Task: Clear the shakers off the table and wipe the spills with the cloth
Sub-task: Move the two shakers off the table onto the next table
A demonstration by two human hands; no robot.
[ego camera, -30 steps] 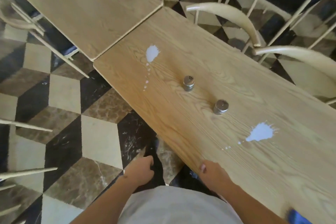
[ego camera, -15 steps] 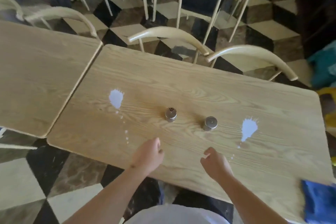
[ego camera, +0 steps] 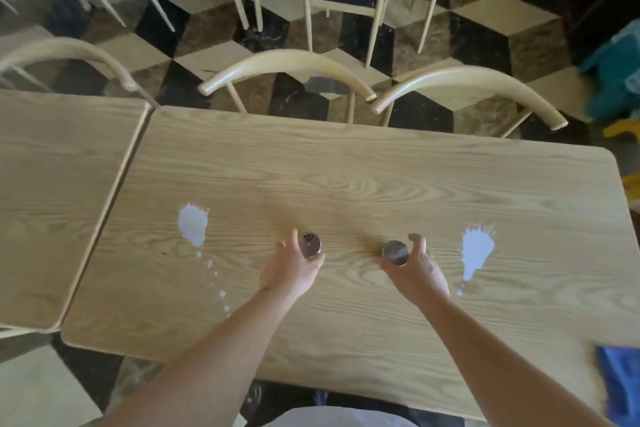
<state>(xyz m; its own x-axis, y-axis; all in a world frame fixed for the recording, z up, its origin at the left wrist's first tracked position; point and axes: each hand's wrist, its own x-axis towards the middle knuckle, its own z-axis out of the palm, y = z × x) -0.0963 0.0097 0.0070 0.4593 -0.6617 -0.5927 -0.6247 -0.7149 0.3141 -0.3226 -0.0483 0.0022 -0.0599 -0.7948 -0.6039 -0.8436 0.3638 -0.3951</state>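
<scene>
- My left hand (ego camera: 290, 267) is cupping the left shaker (ego camera: 311, 245), grip part open.
- My right hand (ego camera: 417, 270) is cupping the right shaker (ego camera: 395, 252), grip likewise.
- Both are standing on the counter (ego camera: 346, 177) between two white spills (ego camera: 193, 228).

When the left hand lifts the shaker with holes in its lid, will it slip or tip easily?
The shaker looks short, with a shiny metal lid, so it probably sits stable but may be a little slippery. The left hand curls around it, which suggests it is small and light. If tilted, the holes in its lid might let some contents out.
</scene>
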